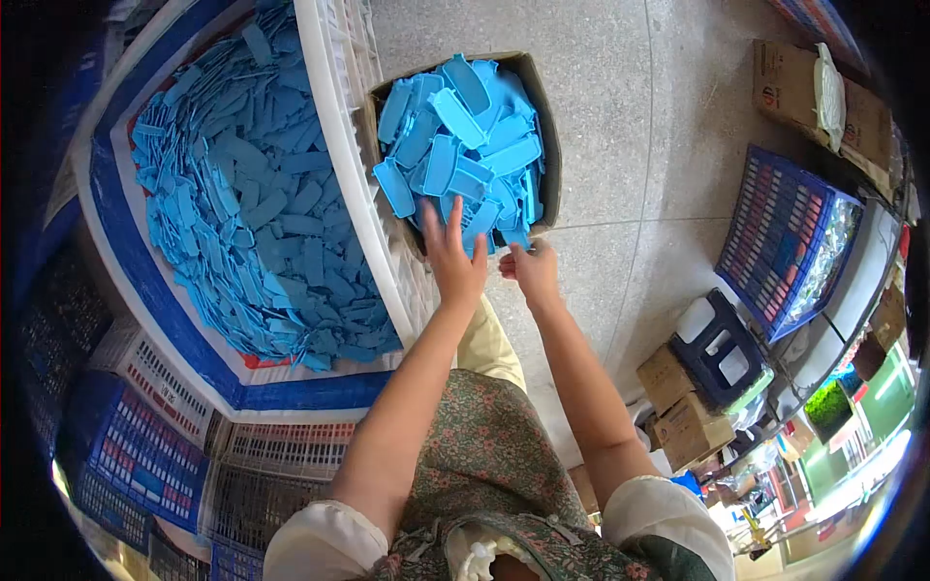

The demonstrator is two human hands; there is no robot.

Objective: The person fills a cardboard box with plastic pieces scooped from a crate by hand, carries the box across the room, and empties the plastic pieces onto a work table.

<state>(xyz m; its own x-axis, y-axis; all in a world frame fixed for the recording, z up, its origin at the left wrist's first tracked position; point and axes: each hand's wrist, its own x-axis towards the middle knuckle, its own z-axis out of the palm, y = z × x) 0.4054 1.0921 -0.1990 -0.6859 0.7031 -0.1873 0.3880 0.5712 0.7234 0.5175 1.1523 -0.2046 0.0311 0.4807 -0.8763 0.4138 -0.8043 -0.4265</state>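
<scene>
A cardboard box (550,126) on the floor is heaped with blue plastic pieces (481,145), shallow and elongated like small trays with raised rims. At the box's near left corner, my left hand (455,257) is open, fingers spread, its fingertips at the blue pieces. My right hand (533,273) is at the near right corner, thumb and fingers closed at the end of a blue plastic piece (514,235) that hangs over the rim. The fingers partly hide that end.
A large white-and-blue bin (339,145) full of flat blue pieces (271,213) stands left of the box. Stacked crates (145,441) are at the lower left. On the right are a blue basket (785,237), a dark blue stool (722,349) and cardboard boxes (678,407).
</scene>
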